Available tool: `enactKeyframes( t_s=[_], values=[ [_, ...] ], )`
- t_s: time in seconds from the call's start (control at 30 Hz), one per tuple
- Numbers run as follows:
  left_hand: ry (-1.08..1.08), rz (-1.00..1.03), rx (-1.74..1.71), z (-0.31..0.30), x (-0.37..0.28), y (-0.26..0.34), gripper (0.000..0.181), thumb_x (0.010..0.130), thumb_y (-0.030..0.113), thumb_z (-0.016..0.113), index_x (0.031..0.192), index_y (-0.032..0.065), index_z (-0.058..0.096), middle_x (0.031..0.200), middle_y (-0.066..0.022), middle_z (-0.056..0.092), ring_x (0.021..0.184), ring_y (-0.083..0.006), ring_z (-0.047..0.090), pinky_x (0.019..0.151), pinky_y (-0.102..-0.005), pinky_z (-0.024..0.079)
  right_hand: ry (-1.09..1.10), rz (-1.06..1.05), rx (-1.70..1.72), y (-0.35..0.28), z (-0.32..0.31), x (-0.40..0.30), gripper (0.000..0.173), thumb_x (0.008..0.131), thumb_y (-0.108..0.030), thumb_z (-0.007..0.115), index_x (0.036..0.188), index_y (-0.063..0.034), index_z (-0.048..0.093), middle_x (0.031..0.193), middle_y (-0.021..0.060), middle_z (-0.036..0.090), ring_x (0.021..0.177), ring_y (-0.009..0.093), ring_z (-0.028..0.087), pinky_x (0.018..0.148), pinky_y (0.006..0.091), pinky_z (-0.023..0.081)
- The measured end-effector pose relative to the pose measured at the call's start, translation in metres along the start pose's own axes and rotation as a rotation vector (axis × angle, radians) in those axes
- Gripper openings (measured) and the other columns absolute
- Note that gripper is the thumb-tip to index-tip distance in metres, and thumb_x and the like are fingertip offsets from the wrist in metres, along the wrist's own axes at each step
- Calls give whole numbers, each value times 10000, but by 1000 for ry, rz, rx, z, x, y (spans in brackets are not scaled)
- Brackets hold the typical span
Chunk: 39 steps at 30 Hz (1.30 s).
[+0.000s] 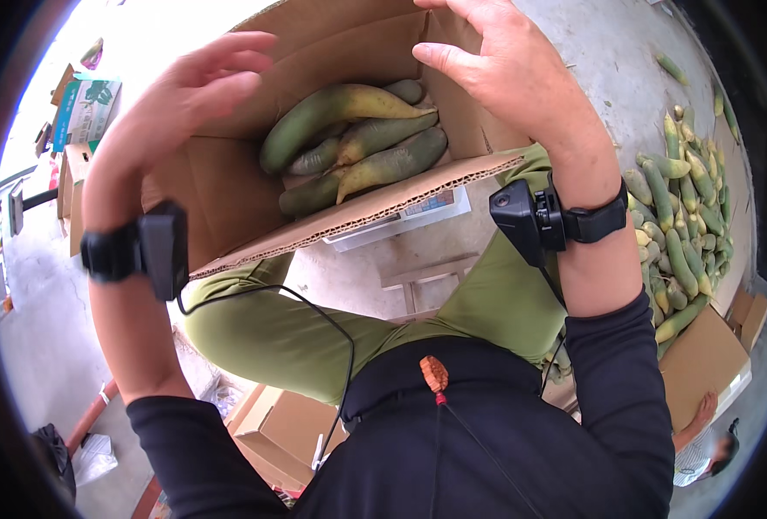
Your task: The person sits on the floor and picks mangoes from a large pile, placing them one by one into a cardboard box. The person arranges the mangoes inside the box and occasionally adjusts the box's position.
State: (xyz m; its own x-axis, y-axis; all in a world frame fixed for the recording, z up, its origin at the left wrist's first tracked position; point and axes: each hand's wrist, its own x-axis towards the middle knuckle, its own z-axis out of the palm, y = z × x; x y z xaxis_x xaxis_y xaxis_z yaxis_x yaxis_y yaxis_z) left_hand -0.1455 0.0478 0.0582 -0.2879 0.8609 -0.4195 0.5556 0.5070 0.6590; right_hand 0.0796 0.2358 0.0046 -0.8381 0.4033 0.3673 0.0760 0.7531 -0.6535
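An open cardboard box (211, 194) stands before me, with several green radishes (393, 162) lying in its bottom. They are thick and curved, dark green with paler yellowish ends. My left hand (195, 91), slightly blurred, hovers over the box's left side with bent fingers and nothing in them. Over the right side is my right hand (494, 58), its thumb spread away from the fingers and its palm empty. Some of its fingertips run past the picture's top edge. Under the box's near side, part of a weighing scale (422, 207) shows.
A large heap of green radishes (682, 214) lies on the floor at the right. Below it, another person's hand (706, 409) touches a cardboard box (704, 370). More cartons (293, 428) stand behind me at the left. A printed carton (88, 110) is at the far left.
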Motion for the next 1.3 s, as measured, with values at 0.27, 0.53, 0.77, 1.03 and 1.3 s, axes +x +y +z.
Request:
enactKeyframes(
  t_s=[0.27, 0.53, 0.77, 1.03, 1.3],
  values=[
    [569, 85, -124, 64, -83, -1, 293, 914, -9, 534, 1201, -49, 575, 1112, -115, 630, 1019, -170, 611, 921, -291, 474, 129, 147, 146, 32, -17, 9, 402, 780, -267, 685, 1085, -8, 638, 988, 200, 658, 921, 322, 643, 834, 368, 504],
    [841, -27, -152, 128, -108, -20, 212, 968, 53, 513, 1128, -46, 610, 1067, -95, 618, 980, -156, 616, 878, -263, 486, 263, 334, 356, 71, -88, -36, 375, 807, -239, 696, 1082, 10, 640, 973, 148, 679, 870, 207, 655, 767, 306, 520],
    [891, -78, -178, 131, -101, -20, 234, 975, 135, 533, 1133, -12, 624, 1063, -84, 656, 948, -148, 634, 832, -250, 479, 429, 834, 114, 215, -70, -205, 329, 812, -226, 686, 1050, -3, 645, 964, 144, 691, 896, 209, 657, 801, 326, 515],
    [955, -194, -155, 131, -95, -15, 249, 983, 188, 526, 1111, 6, 638, 1039, -75, 666, 929, -147, 643, 788, -250, 465, 413, 1498, -369, 243, -22, -443, 307, 749, -259, 713, 960, -44, 653, 882, 155, 682, 876, 308, 653, 806, 403, 501],
    [981, -237, -122, 134, -97, -2, 234, 980, 165, 522, 1098, 6, 646, 1005, -73, 671, 891, -134, 634, 762, -246, 455, 570, 1862, -684, 245, -69, -460, 733, 658, -426, 800, 1176, 18, 532, 1209, 227, 545, 1102, 391, 550, 969, 458, 447]
  ],
)
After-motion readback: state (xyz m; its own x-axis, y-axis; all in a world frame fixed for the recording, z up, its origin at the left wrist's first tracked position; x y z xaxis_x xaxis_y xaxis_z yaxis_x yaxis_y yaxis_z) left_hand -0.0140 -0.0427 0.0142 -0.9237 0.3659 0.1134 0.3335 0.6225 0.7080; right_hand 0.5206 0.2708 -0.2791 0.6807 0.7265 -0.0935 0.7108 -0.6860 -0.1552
